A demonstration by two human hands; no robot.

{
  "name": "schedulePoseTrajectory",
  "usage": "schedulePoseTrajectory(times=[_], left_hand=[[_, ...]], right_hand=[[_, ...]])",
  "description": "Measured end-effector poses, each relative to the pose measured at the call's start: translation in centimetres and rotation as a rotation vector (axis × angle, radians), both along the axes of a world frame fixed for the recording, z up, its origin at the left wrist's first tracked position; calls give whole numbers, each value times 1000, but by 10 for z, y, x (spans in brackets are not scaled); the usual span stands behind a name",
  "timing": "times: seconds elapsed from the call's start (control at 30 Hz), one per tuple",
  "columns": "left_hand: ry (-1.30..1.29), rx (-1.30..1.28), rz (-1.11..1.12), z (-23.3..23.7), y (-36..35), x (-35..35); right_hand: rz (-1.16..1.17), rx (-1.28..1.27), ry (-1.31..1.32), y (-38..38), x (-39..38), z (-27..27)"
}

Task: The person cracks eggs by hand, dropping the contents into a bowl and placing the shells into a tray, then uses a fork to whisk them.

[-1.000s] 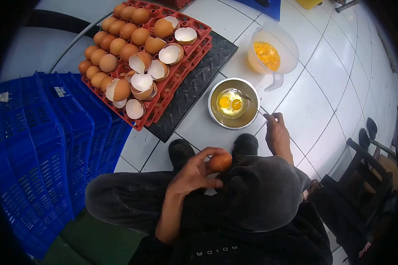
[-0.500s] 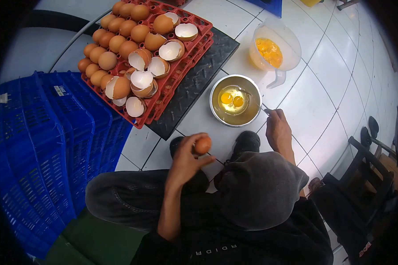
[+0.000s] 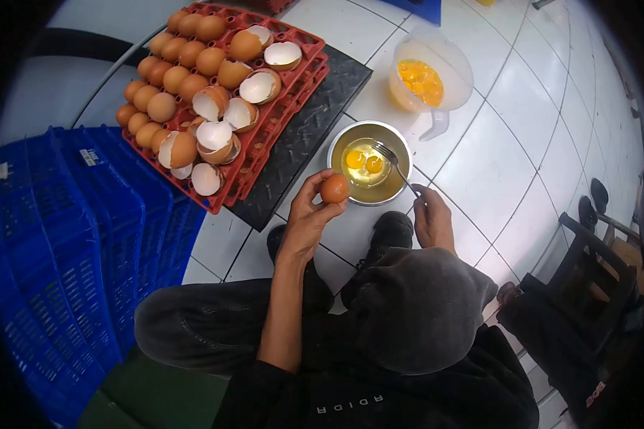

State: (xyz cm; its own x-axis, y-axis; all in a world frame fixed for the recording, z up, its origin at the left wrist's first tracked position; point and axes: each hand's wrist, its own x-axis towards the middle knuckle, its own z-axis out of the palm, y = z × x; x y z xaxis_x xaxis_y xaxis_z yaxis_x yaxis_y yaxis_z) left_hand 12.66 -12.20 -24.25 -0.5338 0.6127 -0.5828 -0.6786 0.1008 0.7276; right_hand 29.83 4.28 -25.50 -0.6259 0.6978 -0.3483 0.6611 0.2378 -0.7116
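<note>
My left hand (image 3: 310, 218) is closed round a brown egg (image 3: 334, 189), held just off the near left rim of a steel bowl (image 3: 406, 177). Two yolks (image 3: 364, 163) lie in clear egg white inside that bowl. In my right hand (image 3: 433, 217) is a fork (image 3: 402, 174), gripped by its handle at the bowl's right side, with its tines over the bowl beside the yolks. Behind the bowl stands a clear plastic jug (image 3: 456, 68) holding many yolks (image 3: 420, 82), its handle pointing toward me.
A red egg tray (image 3: 254, 154) at the upper left carries whole brown eggs (image 3: 174, 80) and broken shells (image 3: 257, 86). It rests on a black textured platform (image 3: 304, 136). Blue crates (image 3: 57, 250) stand at the left; a dark chair (image 3: 587, 286) is at the right on the tiled floor.
My left hand has brought the egg up and closer to the bowl. The fork in my right hand has swung further over the bowl, its tines now plainly showing. The whole view has shifted slightly.
</note>
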Motion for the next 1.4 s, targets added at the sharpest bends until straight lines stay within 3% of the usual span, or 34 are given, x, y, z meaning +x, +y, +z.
schedulePoseTrajectory(times=[0.17,0.37,0.57,0.67,0.77,0.87,1.07,1.2,1.4], left_hand=[[-147,61,-16,-16,22,-3],[-64,99,-153,-15,24,-4],[-176,9,-798,52,0,11],[131,75,-997,59,-8,19],[147,75,-1019,56,-2,11],[-88,107,-840,53,1,1],[-181,133,-285,40,-4,-17],[-126,77,-63,9,19,-16],[-127,55,-83,-37,37,-11]], right_hand=[[-48,-42,36,-12,6,6],[-43,-76,32,-19,15,0],[-97,-38,63,-18,15,-4],[-77,-43,40,-14,12,-5],[-50,-82,9,-11,6,0],[-43,-89,13,-9,3,2],[-96,-15,92,-11,7,-4],[-77,-33,122,-16,9,-2],[-32,-61,157,-29,15,4]])
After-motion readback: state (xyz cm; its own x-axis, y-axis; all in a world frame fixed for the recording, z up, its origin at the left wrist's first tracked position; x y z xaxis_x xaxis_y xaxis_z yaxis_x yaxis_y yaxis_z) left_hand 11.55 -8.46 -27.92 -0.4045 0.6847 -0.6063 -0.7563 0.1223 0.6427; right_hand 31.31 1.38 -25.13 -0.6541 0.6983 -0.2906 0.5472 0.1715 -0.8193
